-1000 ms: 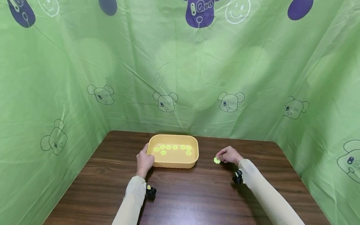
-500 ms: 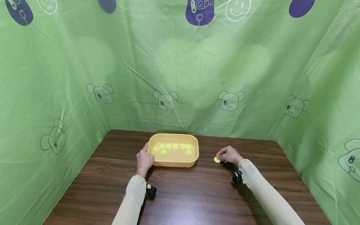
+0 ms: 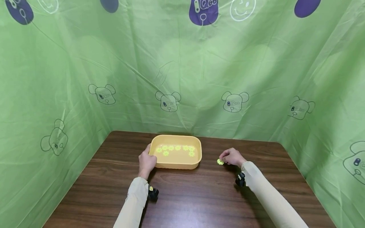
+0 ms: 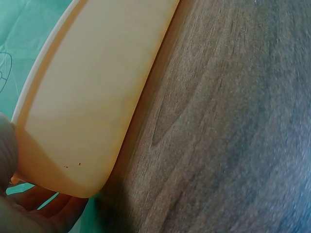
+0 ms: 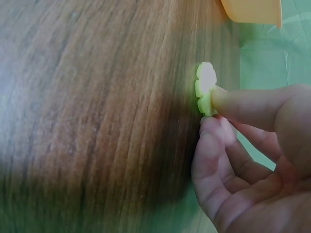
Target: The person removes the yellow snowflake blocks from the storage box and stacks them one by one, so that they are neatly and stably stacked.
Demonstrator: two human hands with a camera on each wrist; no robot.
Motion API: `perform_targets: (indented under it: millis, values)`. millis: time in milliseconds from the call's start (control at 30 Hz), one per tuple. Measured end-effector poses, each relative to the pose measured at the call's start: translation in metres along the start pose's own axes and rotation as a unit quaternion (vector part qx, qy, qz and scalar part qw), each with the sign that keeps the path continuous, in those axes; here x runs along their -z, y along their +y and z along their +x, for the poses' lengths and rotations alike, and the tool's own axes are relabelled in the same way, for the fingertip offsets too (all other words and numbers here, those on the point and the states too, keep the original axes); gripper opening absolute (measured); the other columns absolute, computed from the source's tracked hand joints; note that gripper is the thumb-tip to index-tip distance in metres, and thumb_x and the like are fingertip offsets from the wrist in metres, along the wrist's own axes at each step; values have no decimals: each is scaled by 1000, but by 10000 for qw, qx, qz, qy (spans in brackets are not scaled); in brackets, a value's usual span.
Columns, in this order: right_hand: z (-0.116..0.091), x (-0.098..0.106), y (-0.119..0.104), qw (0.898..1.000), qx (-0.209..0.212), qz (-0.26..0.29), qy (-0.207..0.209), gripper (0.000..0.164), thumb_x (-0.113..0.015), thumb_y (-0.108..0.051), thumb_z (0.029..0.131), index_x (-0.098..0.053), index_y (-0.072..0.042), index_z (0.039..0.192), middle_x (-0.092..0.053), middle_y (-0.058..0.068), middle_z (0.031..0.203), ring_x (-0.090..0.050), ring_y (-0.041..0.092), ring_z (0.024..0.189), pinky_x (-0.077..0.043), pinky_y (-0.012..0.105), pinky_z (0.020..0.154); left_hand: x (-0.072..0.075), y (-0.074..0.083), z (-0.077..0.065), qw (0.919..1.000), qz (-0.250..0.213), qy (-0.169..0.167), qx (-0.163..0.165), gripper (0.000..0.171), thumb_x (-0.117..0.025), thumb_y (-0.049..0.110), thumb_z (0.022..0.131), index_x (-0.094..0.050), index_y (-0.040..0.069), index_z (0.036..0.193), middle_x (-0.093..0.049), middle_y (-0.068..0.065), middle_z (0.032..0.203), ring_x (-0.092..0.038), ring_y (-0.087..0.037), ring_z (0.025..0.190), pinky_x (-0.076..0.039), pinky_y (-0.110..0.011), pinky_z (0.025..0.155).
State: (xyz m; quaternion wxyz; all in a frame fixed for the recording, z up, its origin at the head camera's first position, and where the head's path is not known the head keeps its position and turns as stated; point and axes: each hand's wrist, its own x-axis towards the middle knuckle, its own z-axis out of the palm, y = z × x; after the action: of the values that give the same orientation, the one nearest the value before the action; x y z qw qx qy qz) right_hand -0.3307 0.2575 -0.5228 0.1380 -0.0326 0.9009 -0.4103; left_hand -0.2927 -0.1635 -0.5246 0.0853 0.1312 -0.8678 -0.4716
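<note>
My left hand grips the left wall of a yellow rectangular basin, thumb over the rim and fingers along the outside, as the left wrist view shows. On the basin's floor lie several small yellow-green flower-shaped pieces, mostly toward the back and sides. To the right of the basin, my right hand pinches one more such flower-shaped piece between thumb and fingertips. In the right wrist view the piece appears edge-on, close over the table.
A dark brown wood-grain table bears everything. Green curtains printed with bear heads stand close behind it and at both sides. Small black wrist cameras sit on both cuffs, the left one low over the tabletop.
The head view has shifted very slightly. The flower piece in my right hand looks a little more tilted than a second ago; both hands stay in place.
</note>
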Motion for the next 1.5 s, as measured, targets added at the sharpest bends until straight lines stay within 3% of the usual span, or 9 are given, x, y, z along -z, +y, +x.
perform_targets:
  millis: [400, 600, 833, 967, 1200, 1500]
  values:
    - [0, -2, -9, 9992, -59, -381, 130, 10, -67, 1, 83, -75, -2, 88, -71, 3, 75, -59, 14, 64, -49, 27, 57, 0, 1, 0, 10000, 20, 50, -33, 73, -51, 1, 79, -49, 17, 151, -58, -21, 143, -56, -40, 124, -47, -53, 100]
    - [2, -1, -14, 9951, 27, -949, 268, 7, -71, -2, 79, -74, -5, 84, -72, 4, 80, -59, 17, 68, -49, 29, 59, 1, -1, 1, 10000, 19, 7, -82, 73, -50, 1, 78, -50, 17, 150, -59, -22, 141, -57, -40, 120, -48, -52, 96]
    - [2, -5, -31, 9852, 284, -1610, 515, 14, -76, -12, 83, -74, -8, 96, -73, 6, 95, -64, 23, 87, -52, 41, 77, -1, -2, 0, 9999, -68, 24, -71, 71, -52, 1, 80, -51, 17, 149, -61, -21, 140, -59, -39, 118, -48, -52, 97]
    - [7, -11, -53, 9819, 686, -1580, 789, 18, -74, -20, 87, -72, -9, 102, -73, 8, 99, -66, 25, 92, -54, 44, 80, -1, -1, 0, 9999, -92, 76, -70, 71, -52, 1, 79, -53, 19, 148, -62, -20, 139, -59, -38, 117, -48, -52, 97]
    - [21, -28, -106, 9759, 1263, -1366, 1143, 15, -73, -25, 89, -72, -12, 97, -73, 4, 91, -66, 20, 85, -54, 39, 79, -1, -3, 2, 9999, -28, 90, -100, 72, -52, 1, 78, -53, 20, 148, -63, -20, 138, -59, -37, 114, -49, -50, 94]
    - [38, -54, -173, 9830, 1236, -872, 1045, 19, -74, -28, 90, -71, -12, 99, -69, 4, 91, -62, 20, 83, -51, 36, 76, -1, -2, 2, 9999, -29, 54, -131, 71, -51, 1, 78, -53, 18, 147, -63, -21, 137, -59, -37, 114, -48, -51, 94]
